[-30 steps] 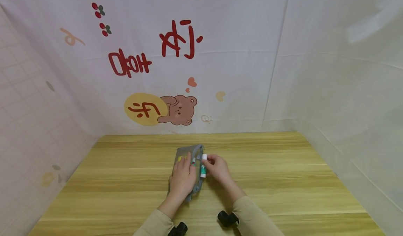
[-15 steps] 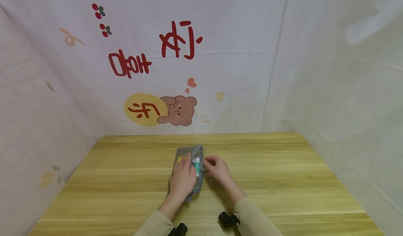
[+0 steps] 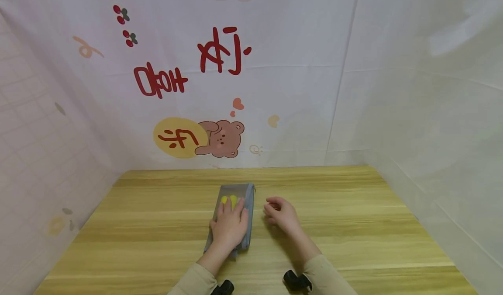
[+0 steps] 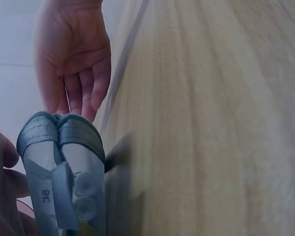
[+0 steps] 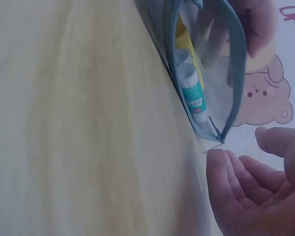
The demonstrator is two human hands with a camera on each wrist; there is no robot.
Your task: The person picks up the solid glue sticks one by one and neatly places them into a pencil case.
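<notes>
A see-through grey zip pouch (image 3: 235, 190) lies on the table in the head view, yellow things showing through its top. My left hand (image 3: 229, 229) rests on the pouch with fingers spread over it. In the right wrist view the zipped edge (image 5: 238, 73) gapes, and a white-and-green glue stick (image 5: 192, 91) lies inside beside a yellow object (image 5: 184, 37). My right hand (image 3: 283, 214) is off to the right of the pouch, fingers loosely bent and holding nothing. The left wrist view shows the pouch's end with a fabric tab (image 4: 64, 196).
The wood-grain table (image 3: 353, 225) runs back to a white cloth backdrop (image 3: 294, 89) printed with a bear and red characters. White cloth also hangs along both sides. A black wrist camera (image 3: 296, 281) is strapped to my right sleeve.
The glue stick left my right hand and went into the pouch. That hand then drew back to the right. In the head view the pouch looks flatter under my left hand.
</notes>
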